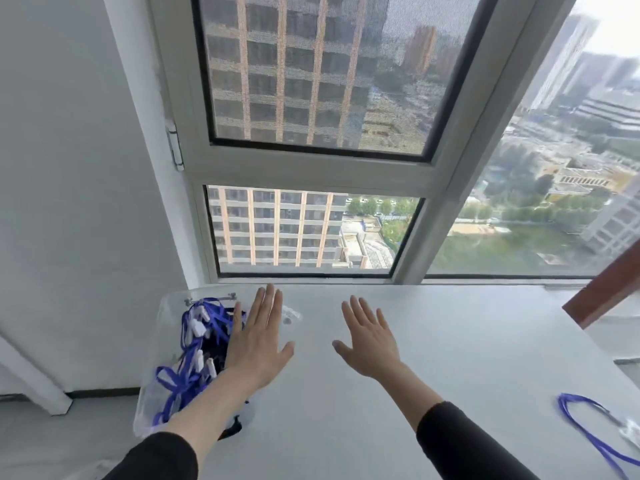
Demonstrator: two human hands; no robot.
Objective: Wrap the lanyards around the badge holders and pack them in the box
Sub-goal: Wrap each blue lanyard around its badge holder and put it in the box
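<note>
A clear plastic box (166, 317) stands at the left end of the white table (450, 341). It holds several badge holders wound in blue lanyards (197, 344). My left hand (259, 341) is flat and spread, palm down, over the box's right side, holding nothing. My right hand (370, 341) hovers spread over the bare table to the right, also empty. One loose blue lanyard (588, 424) with a clear badge holder (628, 433) lies at the table's right edge, partly cut off by the frame.
A large window (311, 150) rises directly behind the table, with a white wall (69, 168) on the left. A brown wooden piece (602, 289) leans in at the right. The floor shows below the table's left end.
</note>
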